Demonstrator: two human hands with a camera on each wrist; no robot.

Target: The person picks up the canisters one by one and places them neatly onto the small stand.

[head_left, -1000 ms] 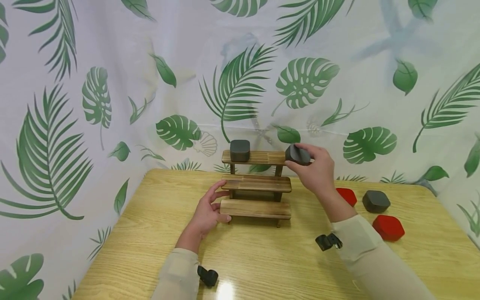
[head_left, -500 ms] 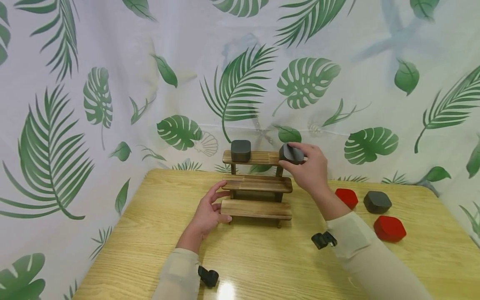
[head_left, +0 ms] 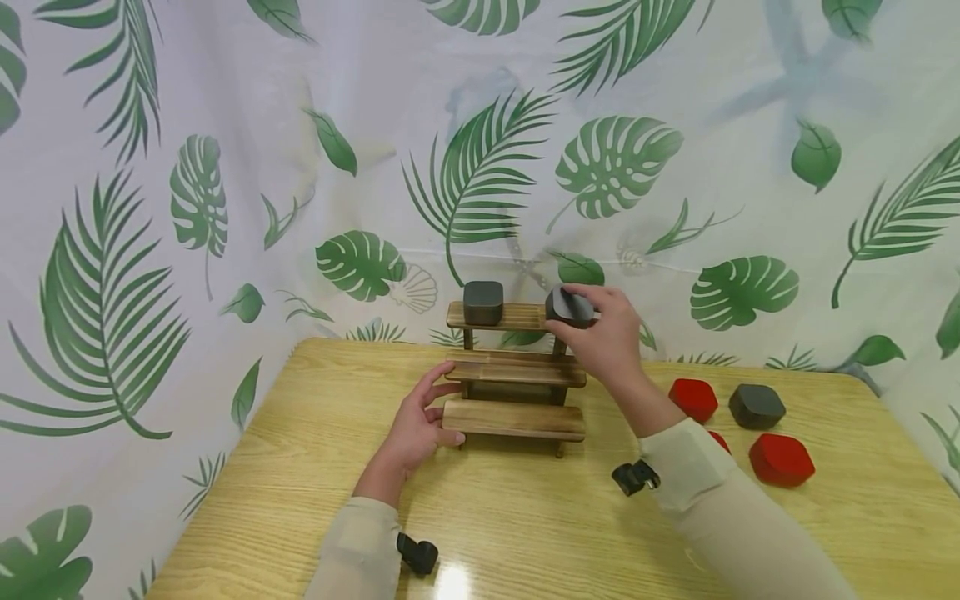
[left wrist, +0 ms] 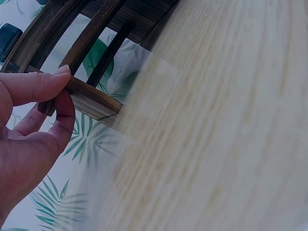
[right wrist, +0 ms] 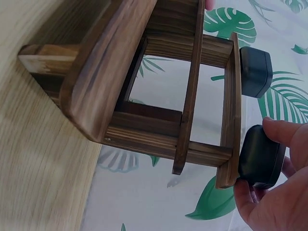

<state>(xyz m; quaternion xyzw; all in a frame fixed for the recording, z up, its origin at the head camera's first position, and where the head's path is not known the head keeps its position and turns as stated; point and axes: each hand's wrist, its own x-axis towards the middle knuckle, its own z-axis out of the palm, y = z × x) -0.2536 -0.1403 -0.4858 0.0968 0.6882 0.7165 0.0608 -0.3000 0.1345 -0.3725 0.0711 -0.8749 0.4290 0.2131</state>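
A three-step wooden display stand (head_left: 517, 367) stands on the table near the back wall. My left hand (head_left: 416, 425) grips its left side; in the left wrist view, thumb and fingers pinch a piece of the wooden frame (left wrist: 94, 98). On the top step, toward the left, sits a dark grey rounded box (head_left: 483, 302). My right hand (head_left: 609, 333) holds a second dark grey rounded box (head_left: 570, 308) between thumb and fingers at the top step's right end. In the right wrist view this held box (right wrist: 261, 156) is against the top step or very close to it.
Right of the stand, a dark grey box (head_left: 757, 406) and red boxes (head_left: 782, 460) lie on the wooden table (head_left: 315, 467). One red box (head_left: 720, 442) is partly hidden by my right forearm. A leaf-print cloth (head_left: 360, 192) hangs behind.
My right hand has moved left with the grey box, along the top step toward the other box. A red box has come partly into view behind the forearm. The left hand stays in place.
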